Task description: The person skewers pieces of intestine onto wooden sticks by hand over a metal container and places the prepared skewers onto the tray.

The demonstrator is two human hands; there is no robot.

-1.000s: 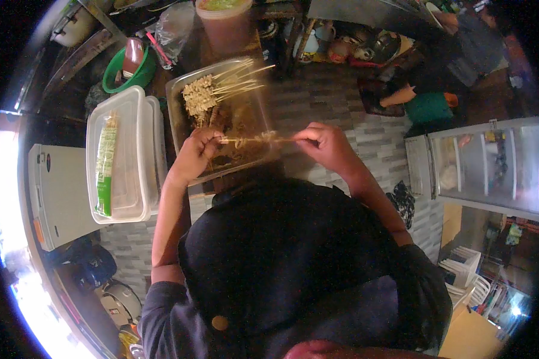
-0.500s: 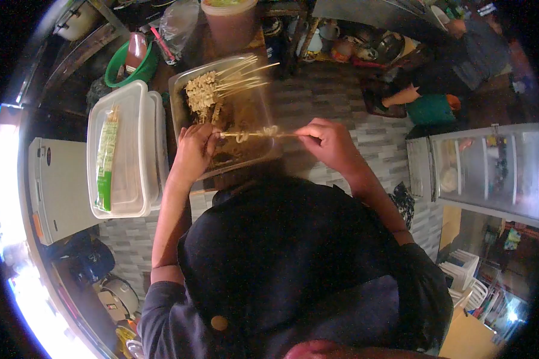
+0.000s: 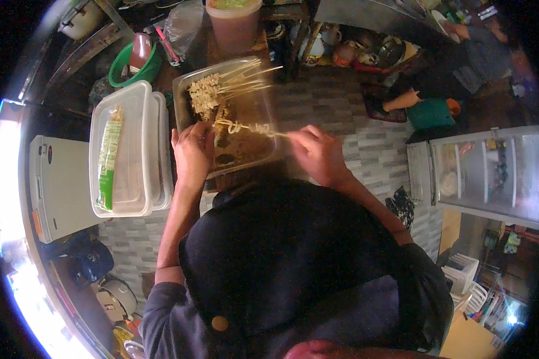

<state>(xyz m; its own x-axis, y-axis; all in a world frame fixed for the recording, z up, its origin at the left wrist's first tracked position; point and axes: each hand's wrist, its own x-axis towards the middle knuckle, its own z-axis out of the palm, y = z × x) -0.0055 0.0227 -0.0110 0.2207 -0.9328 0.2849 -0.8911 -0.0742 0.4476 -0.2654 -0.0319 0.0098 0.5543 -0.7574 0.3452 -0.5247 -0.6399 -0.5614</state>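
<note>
Left hand (image 3: 193, 154) and right hand (image 3: 318, 153) pinched opposite ends of a thin pale wooden skewer (image 3: 244, 127) bearing cream curled strips (image 3: 261, 128), above a rectangular brown-smeared tray (image 3: 251, 151), presumably so drips landed inside.

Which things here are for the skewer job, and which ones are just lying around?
For the job:
the skewer between the left hand and right hand
the loaded skewers
the tray they lie in
probably the packet of sticks

Seemingly just lying around:
the green basin
the tall bucket
the clear plastic bag
the black bag on the floor
</note>
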